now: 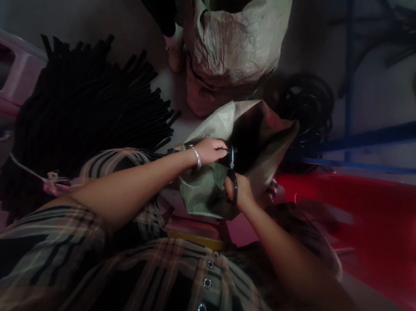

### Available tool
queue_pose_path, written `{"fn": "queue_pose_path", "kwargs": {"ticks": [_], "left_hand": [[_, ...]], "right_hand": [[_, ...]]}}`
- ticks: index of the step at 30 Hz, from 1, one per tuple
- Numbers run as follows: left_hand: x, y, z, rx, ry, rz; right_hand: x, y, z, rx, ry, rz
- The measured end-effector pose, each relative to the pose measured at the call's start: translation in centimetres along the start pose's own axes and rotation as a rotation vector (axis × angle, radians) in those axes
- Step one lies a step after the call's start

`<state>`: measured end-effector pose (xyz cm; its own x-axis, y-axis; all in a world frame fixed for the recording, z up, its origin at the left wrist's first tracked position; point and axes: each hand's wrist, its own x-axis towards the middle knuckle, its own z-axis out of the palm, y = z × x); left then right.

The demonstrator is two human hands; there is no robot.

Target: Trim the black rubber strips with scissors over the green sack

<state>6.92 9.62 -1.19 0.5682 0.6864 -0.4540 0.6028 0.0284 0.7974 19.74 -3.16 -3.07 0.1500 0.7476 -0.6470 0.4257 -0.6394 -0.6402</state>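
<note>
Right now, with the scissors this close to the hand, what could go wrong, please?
The black-handled scissors are in the right hand, and their blades lie close beside the fingers of the left hand, so a careless cut could nick those fingers. The woven sack is bunched loosely under both hands; it might shift and pull the blades off line.

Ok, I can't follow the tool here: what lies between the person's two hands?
Black scissors, held in the right hand, beside the left hand; the head view shows this.
</note>
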Motion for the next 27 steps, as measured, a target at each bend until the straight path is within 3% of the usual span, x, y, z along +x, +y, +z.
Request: {"fn": "queue_pose_path", "kwargs": {"ticks": [12, 18, 22, 27], "left_hand": [[-0.2, -0.3, 1.0, 0.203, -0.051, 0.089], [-0.1, -0.3, 0.7, 0.153, 0.010, 0.075], [0.1, -0.2, 0.2, 0.052, 0.092, 0.025], [0.0, 0.0, 0.2, -0.018, 0.105, -0.010]], "right_hand": [[0.8, 1.1, 0.4, -0.096, 0.027, -0.043], [1.3, 1.1, 0.0, 0.083, 0.012, 0.033], [1.0, 0.1, -0.1, -0.006, -0.035, 0.001], [0.1, -0.7, 0.1, -0.150, -0.052, -0.112]]}}
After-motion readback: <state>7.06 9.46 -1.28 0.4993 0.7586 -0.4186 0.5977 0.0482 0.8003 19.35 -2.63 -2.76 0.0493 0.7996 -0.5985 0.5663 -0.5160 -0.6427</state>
